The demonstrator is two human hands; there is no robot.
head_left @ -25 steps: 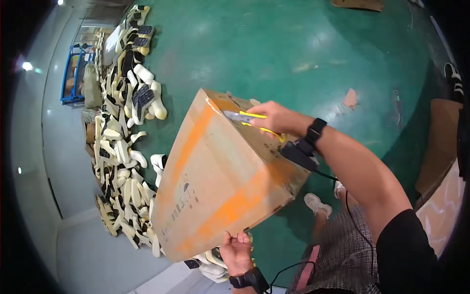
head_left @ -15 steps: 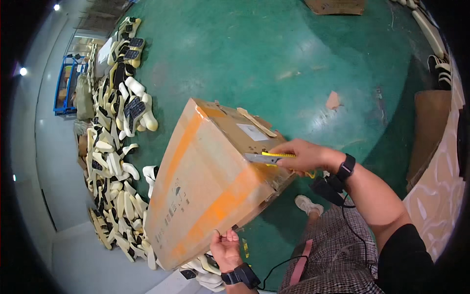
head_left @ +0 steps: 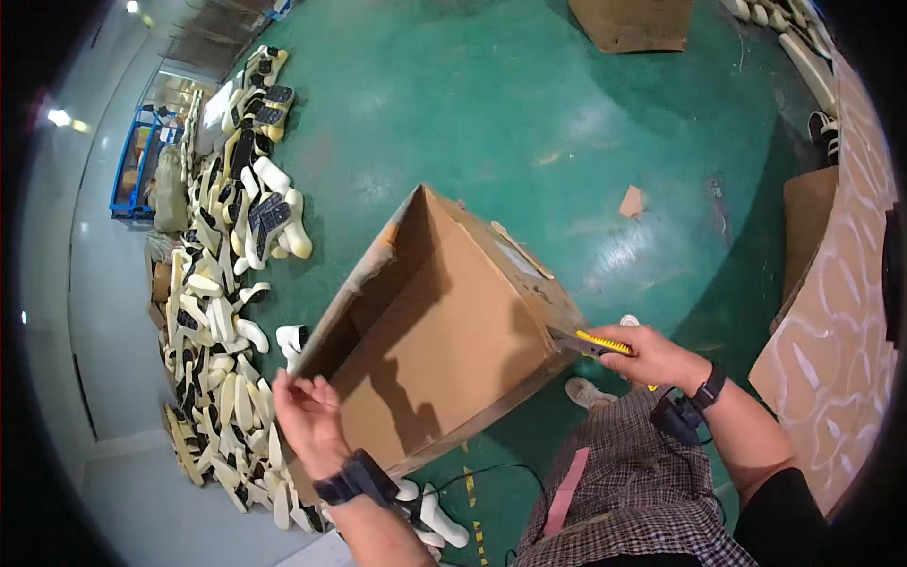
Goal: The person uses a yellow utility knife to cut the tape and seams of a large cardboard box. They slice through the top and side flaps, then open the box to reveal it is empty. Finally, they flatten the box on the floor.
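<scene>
Large cardboard box (head_left: 444, 321), open, tilted on the green floor (head_left: 529, 104) before us. Our left hand (head_left: 307, 416), fingers spread, rests at its near flap edge; our right hand (head_left: 657, 357) is clamped on a yellow utility knife (head_left: 593, 344) at the box's right corner. Shoe soles (head_left: 231, 283) heaped at left.

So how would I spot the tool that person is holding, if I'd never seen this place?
Find the big open cardboard box tilted over the green floor. At its right corner, the right hand grips a small knife. Its bright yellow handle sets it apart from all the brown cardboard around it.
</scene>
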